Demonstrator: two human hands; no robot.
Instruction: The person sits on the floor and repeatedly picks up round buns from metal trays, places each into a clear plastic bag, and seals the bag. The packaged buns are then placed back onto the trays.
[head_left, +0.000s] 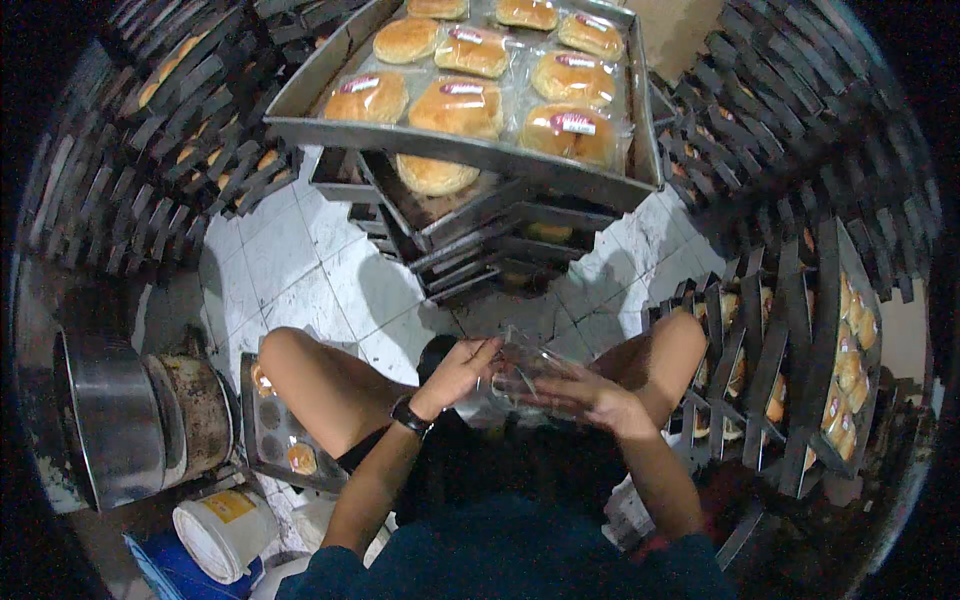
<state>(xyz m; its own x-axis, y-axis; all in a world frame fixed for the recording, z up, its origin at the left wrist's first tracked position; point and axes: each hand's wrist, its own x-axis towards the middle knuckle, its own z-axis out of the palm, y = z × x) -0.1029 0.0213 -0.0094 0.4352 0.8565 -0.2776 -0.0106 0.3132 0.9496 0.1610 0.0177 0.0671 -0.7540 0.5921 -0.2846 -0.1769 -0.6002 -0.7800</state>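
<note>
My left hand (461, 375), with a dark watch on the wrist, pinches a clear plastic bag (517, 367) above my lap. My right hand (592, 394) is at the bag's right side, fingers stretched out and motion-blurred; whether they grip the film or lie inside it I cannot tell. No bun shows in the bag. Before me a metal baking tray (360, 135) holds several golden buns in clear wrappers, such as a labelled bun (459, 109) near its front wall. This tray rests on a stack of crossed trays, where a bun (436, 176) shows in the tray beneath.
Stacked trays (787, 360) with wrapped buns rise close on my right. On the left are a large metal pot (112, 420), a tray with round hollows (274, 431) by my knee and a white bucket (225, 532). More tray stacks (750, 142) stand behind, around the tiled floor (300, 262).
</note>
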